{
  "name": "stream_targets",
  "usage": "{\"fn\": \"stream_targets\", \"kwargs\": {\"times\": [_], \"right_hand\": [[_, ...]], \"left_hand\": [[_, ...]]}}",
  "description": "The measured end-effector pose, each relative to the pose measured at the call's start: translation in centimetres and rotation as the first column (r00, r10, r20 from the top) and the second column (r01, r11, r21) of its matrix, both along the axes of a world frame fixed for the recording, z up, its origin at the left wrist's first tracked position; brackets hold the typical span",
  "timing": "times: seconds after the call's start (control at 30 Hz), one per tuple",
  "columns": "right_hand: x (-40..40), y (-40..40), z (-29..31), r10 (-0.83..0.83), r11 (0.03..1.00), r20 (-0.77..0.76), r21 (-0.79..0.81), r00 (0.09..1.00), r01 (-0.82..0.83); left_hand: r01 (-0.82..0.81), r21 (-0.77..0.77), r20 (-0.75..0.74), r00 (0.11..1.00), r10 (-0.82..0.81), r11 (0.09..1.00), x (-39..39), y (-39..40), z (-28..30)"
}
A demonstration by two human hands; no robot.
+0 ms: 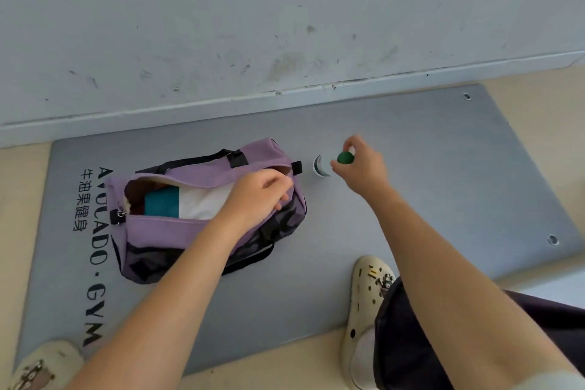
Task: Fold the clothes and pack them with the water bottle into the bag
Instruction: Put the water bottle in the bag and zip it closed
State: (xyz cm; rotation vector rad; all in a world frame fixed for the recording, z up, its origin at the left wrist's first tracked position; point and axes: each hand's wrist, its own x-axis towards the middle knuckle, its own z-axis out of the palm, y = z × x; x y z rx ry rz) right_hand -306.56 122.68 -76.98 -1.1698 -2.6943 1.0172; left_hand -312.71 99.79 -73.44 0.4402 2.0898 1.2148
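your right hand (359,165) is closing around the green-capped water bottle (323,165), just beside the purple bag (177,231). your left hand (259,191) is pinching its open edge. folded clothes (186,201) are lying inside; the bottle is still outside. everything is sitting on a grey gym mat (411,142) against a scuffed wall (285,9).

The bag (202,218) lies on the left part of the mat (443,174), with folded clothes (190,203) inside its open top. The water bottle (329,163) stands on the mat just right of the bag's right end. The wall (253,25) runs along the mat's far edge, and a shoe (364,310) rests on its near edge, right of the bag.
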Motion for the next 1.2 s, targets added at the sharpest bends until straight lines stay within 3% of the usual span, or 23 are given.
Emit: {"fn": "stream_targets", "kwargs": {"times": [0.13, 0.3, 0.4, 0.5, 0.57, 0.63, 0.7, 0.83, 1.07, 1.13, 1.2], "right_hand": [[3.1, -3.2, 4.8, -0.001, 1.0, -0.048, -0.029, 0.999, -0.001], [5.8, -9.7, 13.3, 0.23, 0.937, -0.18, -0.226, 0.956, -0.268], [6.5, -13.2, 17.4, 0.175, 0.867, -0.36, -0.385, 0.916, -0.317], [6.5, -16.4, 19.5, 0.073, 0.803, -0.475, -0.493, 0.877, -0.334], [6.6, -18.4, 19.5, 0.162, 0.781, -0.444, -0.488, 0.881, -0.389], [6.8, -20.0, 18.8, 0.355, 0.739, -0.31, -0.485, 0.882, -0.467], [7.2, -21.7, 17.7, 0.505, 0.623, -0.233, -0.568, 0.831, -0.538], [7.2, -24.1, 16.6, 0.512, 0.447, -0.338, -0.68, 0.79, -0.581], [6.7, -21.8, 12.6, 0.465, 0.506, -0.23, -0.723, 0.855, -0.47], [6.4, -20.4, 10.8, 0.4, 0.552, -0.204, -0.725, 0.894, -0.412], [5.9, -19.3, 9.1, 0.318, 0.582, -0.195, -0.733, 0.928, -0.353]], "left_hand": [[0.007, -0.022, -0.09, 0.996, -0.009, 1.0, 3.3, -0.5, 1.2], [0.079, 0.21, 0.081, 0.992, -0.098, 0.975, 7.6, -3.1, 4.4], [-0.042, 0.259, 0.085, 0.996, 0.021, 0.965, 8.7, -6.2, 7.1], [-0.193, 0.231, -0.091, 0.971, 0.219, 0.953, 7.9, -9.9, 10.1], [-0.314, 0.275, -0.028, 0.942, 0.334, 0.909, 7.3, -12.5, 11.7], [-0.406, 0.358, 0.081, 0.911, 0.405, 0.841, 6.7, -14.8, 12.4], [-0.442, 0.397, 0.136, 0.895, 0.425, 0.804, 6.3, -16.1, 13.1], [-0.339, 0.417, 0.13, 0.941, 0.314, 0.843, 5.6, -17.0, 14.1], [-0.125, 0.374, 0.209, 0.977, 0.048, 0.919, 4.8, -14.9, 10.2], [-0.313, 0.305, 0.234, 0.94, 0.248, 0.9, 4.1, -15.0, 6.8], [-0.609, 0.096, 0.294, 0.773, 0.562, 0.787, 3.9, -15.6, 2.6]]}}
